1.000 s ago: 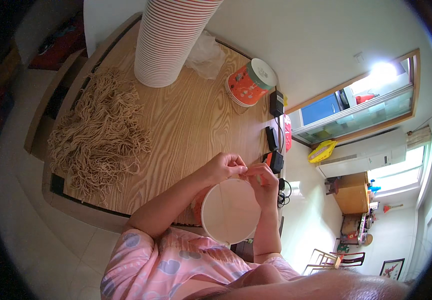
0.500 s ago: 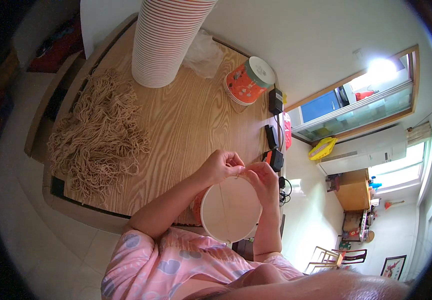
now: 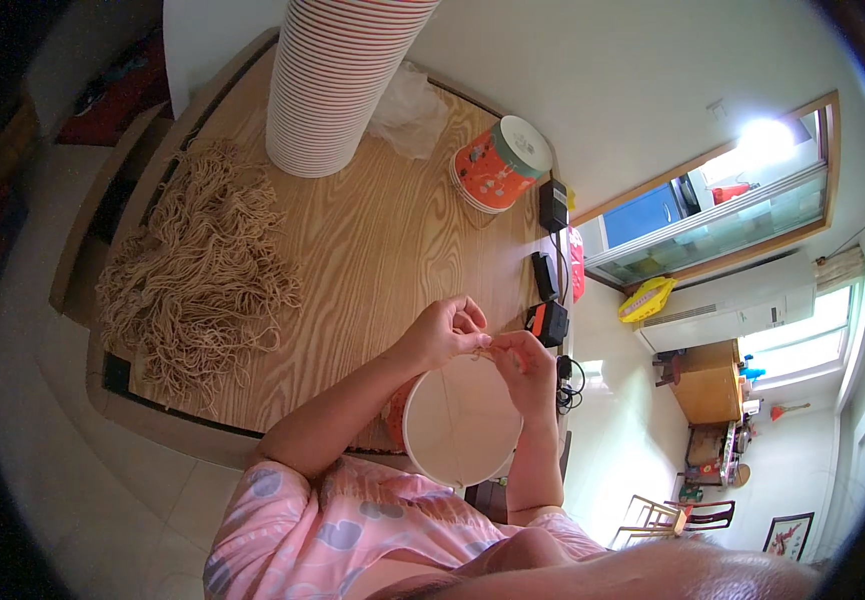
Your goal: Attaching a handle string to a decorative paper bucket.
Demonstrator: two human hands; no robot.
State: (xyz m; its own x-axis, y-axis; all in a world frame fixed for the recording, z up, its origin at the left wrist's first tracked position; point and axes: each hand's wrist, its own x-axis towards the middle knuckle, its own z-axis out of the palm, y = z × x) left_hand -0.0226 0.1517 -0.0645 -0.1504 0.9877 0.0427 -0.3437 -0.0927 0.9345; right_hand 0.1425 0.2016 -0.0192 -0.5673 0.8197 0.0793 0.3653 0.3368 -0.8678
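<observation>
A round paper bucket (image 3: 462,425), white inside and orange-red outside, rests against my body at the table edge with its mouth facing up. Over its far rim, my left hand (image 3: 447,333) pinches a thin tan string (image 3: 482,352) between thumb and fingers. My right hand (image 3: 524,368) grips the same bit of string close beside it, fingertips nearly meeting the left's. Whether the string is knotted is too small to tell. To the left lies a loose heap of tan strings (image 3: 197,280) on the wooden table (image 3: 372,240).
A tall stack of nested white paper buckets (image 3: 342,90) stands at the far left. Beside it is a crumpled clear plastic bag (image 3: 407,115). Upside-down orange buckets (image 3: 502,165) sit farther right. Black adapters (image 3: 552,207) and cables (image 3: 572,385) line the right edge.
My fingertips have shifted slightly, with the right hand a little lower. The string line seen across the bucket's mouth earlier is now fainter. The bucket has stayed in place.
</observation>
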